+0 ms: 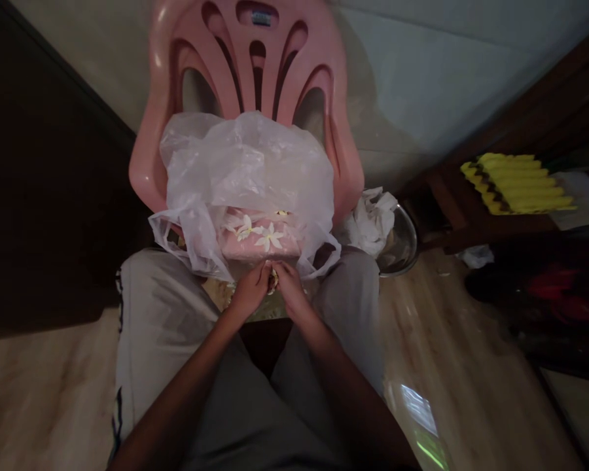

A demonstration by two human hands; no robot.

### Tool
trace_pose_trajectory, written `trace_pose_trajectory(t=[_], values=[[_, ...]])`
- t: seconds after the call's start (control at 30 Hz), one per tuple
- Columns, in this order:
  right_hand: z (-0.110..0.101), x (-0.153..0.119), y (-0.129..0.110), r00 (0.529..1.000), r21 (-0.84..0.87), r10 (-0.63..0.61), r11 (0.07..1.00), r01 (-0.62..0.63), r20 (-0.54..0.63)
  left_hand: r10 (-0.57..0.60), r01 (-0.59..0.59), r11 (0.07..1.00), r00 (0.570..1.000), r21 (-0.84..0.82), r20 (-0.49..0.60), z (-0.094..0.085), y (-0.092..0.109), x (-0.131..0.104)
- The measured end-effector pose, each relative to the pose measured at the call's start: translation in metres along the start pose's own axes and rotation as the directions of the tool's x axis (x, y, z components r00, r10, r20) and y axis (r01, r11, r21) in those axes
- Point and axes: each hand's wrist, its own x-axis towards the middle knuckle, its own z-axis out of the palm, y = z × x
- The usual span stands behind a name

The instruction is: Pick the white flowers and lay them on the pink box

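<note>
Flowers (269,237), white and loose, lay near the front edge of a pink chair's (255,72) seat.

A translucent plastic bag (255,157) covered most of the seat, one handle drooping at the front left corner, the flowers showing in its opening. Just off the middle of the front edge, the left hand (252,289) pinched a small pale-yellow piece (273,281), and the right hand (290,288) pinched it from the other side, fingertips meeting. Beside the seat's right edge, crumpled white plastic (375,222) lay at a metal bowl's (406,245) left rim; farther right, a yellow ridged object (520,186) rested on a dark wooden ledge (449,209).
</note>
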Motion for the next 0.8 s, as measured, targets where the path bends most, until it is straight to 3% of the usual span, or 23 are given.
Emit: trace_pose_trajectory(t=[0.47,0.8], values=[[0.000,0.002,0.004,1.000,0.032,0.024,0.999,-0.024,0.002,-0.021,0.022,0.998,1.000,0.051,-0.011,-0.002,0.000,0.000],[-0.003,0.007,0.013,0.989,-0.152,-0.124,0.979,0.134,0.076,-0.033,0.034,0.993,0.999,0.111,-0.014,0.000,-0.002,0.001]])
